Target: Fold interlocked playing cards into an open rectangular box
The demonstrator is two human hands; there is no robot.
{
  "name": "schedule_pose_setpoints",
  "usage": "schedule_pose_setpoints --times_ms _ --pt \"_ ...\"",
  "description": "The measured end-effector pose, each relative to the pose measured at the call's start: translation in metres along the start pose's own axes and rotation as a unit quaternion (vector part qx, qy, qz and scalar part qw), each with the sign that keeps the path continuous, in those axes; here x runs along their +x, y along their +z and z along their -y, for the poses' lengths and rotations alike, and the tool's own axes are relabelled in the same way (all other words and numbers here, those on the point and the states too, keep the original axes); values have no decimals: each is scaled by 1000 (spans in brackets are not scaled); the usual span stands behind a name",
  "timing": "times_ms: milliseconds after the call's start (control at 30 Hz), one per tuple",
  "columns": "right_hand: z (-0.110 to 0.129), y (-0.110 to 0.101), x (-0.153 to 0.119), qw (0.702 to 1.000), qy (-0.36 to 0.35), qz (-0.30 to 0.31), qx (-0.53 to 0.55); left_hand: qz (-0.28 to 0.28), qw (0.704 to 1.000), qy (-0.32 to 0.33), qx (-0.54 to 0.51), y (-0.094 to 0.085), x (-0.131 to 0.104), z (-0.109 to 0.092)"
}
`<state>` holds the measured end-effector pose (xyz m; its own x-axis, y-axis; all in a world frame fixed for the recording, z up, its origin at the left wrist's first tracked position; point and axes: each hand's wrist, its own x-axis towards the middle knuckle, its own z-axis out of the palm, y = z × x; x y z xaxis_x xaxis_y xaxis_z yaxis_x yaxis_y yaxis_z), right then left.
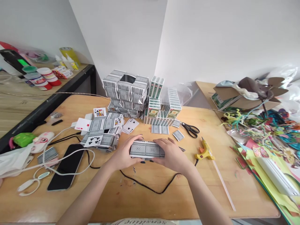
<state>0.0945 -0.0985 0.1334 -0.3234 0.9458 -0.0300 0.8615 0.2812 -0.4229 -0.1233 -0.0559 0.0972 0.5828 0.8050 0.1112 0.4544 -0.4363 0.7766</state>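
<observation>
From here I see the card block [147, 150] between left hand [123, 153] and right hand [170, 153] — fingers [162, 142] pinching both ends — long, grey-white, patterned.

Walls [122, 34]: plain, white ahead of me, greyer off to the left | Table [211, 187]: warm wood, rounded corners | Desk [14, 109]: far left, wood top, black frame | Light: soft, brighter rightward

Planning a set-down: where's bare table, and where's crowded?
Bare table: right, between glue stick and coloured paper; behind the glue gun, right of the scissors; near edge, between forearms, this side of the black cord and card block. Crowded: left, with phone, white cable and cards; back, with card stack and card boxes.
</observation>
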Motion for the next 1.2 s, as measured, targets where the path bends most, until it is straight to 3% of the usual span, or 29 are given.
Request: schedule_pose_setpoints --times_ms 200,767,967,1200 --pt "-2 8 -1 998 -23 -28 42 50 998 6 42 -14 3 3" --pt "-7 15 -3 996 -76 -49 9 44 998 18 34 -11 -1 14" --pt "-7 14 -4 995 -85 -37 -25 42 997 32 55 -14 -1 5" --pt "-13 19 -8 991 -112 -72 -8 49 992 64 94 -9 4 -5"
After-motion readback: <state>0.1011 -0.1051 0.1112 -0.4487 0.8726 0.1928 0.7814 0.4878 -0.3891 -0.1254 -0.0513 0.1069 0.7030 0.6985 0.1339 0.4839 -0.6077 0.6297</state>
